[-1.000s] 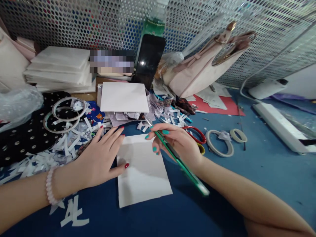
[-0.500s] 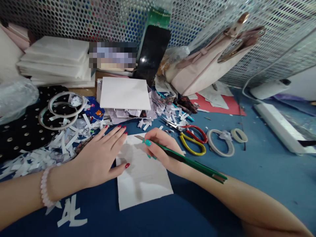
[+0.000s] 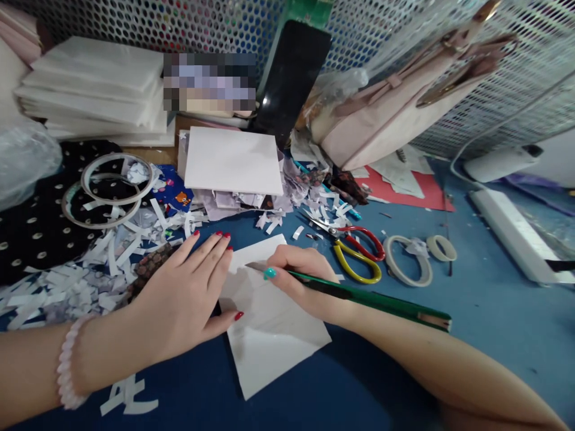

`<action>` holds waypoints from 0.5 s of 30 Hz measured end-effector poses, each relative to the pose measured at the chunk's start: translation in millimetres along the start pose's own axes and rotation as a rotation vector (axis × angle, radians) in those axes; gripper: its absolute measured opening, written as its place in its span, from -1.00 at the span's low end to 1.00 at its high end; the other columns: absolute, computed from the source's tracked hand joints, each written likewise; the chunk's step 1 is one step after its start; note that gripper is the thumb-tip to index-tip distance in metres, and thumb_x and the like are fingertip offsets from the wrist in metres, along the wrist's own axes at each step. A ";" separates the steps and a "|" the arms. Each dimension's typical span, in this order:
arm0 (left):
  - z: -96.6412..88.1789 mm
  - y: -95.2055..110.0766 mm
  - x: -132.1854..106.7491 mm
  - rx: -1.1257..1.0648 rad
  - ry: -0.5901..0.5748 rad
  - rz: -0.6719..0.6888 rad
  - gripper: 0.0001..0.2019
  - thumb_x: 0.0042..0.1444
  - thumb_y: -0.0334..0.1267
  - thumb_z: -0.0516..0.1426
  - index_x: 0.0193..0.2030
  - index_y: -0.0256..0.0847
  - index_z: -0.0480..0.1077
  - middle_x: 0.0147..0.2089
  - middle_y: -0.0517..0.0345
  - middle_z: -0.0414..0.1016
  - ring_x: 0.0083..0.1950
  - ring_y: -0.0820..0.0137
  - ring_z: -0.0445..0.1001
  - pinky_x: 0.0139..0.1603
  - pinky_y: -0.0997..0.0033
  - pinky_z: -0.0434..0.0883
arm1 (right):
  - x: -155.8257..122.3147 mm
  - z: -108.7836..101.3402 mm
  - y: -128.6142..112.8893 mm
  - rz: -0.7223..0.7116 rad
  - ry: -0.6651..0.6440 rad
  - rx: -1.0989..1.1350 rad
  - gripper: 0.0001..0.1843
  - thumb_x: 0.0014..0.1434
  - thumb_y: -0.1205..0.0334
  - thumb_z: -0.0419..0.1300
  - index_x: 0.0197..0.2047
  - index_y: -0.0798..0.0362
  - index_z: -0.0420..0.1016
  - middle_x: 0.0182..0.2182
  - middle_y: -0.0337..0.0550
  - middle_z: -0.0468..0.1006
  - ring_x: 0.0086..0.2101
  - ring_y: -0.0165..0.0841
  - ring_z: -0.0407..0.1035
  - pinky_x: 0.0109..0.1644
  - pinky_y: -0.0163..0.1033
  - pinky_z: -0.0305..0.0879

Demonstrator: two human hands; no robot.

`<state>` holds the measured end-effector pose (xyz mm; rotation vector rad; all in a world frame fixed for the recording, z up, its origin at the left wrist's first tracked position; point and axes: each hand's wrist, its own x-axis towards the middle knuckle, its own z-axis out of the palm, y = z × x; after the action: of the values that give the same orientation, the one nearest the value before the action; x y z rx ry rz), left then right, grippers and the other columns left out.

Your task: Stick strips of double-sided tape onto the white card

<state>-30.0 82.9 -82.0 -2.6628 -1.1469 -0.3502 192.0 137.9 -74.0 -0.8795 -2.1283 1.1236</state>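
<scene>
A white sheet (image 3: 281,353), stiff like thin card, lies tilted on the dark blue table mat. My left hand (image 3: 191,281) rests flat over its left edge, fingers stretched out and the thumb on the sheet. In my right hand (image 3: 305,278) is a knife (image 3: 377,302) with a long green handle, gripped between thumb and fingers. Its narrow blade points left, low over the upper part of the sheet; whether the tip touches, I cannot tell. The handle's rear end reaches back over my right forearm.
Scissors (image 3: 357,251) with red and yellow handles lie right of the sheet, beside tape rolls (image 3: 406,260). Paper strips (image 3: 90,287) litter the left side. Behind stand a white board (image 3: 233,158) on scraps, stacked white boards (image 3: 94,90), a black phone (image 3: 291,78) and a pink bag (image 3: 381,114).
The white sheet has turned a little counterclockwise. The knife lies more level, its rear end further right. The whole view has shifted slightly. My left hand stays flat.
</scene>
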 end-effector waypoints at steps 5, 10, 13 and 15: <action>2.0 -3.8 -1.8 -0.129 -0.103 -0.034 -0.32 0.42 0.05 -0.25 0.27 -0.50 0.36 0.34 -0.30 0.33 0.36 0.00 0.31 0.38 -0.06 0.07 | -0.1 -8.1 0.2 -0.060 -0.135 0.115 -0.62 0.40 0.00 0.07 -0.38 0.05 0.36 -0.55 -0.31 0.35 -0.58 -0.53 0.19 -0.54 -0.40 0.10; 4.7 -11.4 -3.1 -0.302 -0.199 -0.042 -0.31 0.37 0.18 -0.12 0.40 -0.32 0.22 0.43 -0.22 0.21 0.44 -0.06 0.16 0.46 -0.25 -0.17 | 4.0 -25.6 3.4 -0.041 -0.349 0.321 -0.68 0.28 -0.01 0.26 -0.35 0.05 0.42 -0.53 -0.24 0.48 -0.55 -0.48 0.35 -0.49 -0.39 0.27; 5.2 -14.8 -3.8 -0.331 -0.224 -0.022 -0.33 0.38 0.17 -0.13 0.42 -0.29 0.17 0.46 -0.18 0.15 0.48 -0.05 0.08 0.45 -0.29 -0.24 | 8.2 -35.6 6.8 -0.059 -0.397 0.357 -0.85 0.28 0.19 0.28 -0.30 0.09 0.51 -0.43 -0.15 0.56 -0.44 -0.44 0.48 -0.38 -0.39 0.40; 5.6 -15.6 -4.0 -0.334 -0.224 -0.005 -0.33 0.39 0.15 -0.14 0.43 -0.30 0.15 0.47 -0.18 0.12 0.50 -0.05 0.04 0.45 -0.30 -0.28 | 10.4 -41.4 9.5 -0.022 -0.457 0.444 -0.93 0.30 0.31 0.23 -0.17 0.10 0.54 -0.31 -0.07 0.61 -0.35 -0.41 0.54 -0.30 -0.36 0.47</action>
<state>-43.4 92.3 -86.8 -3.0546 -1.2542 -0.2697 218.5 169.8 -60.2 -0.4182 -2.0808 1.8306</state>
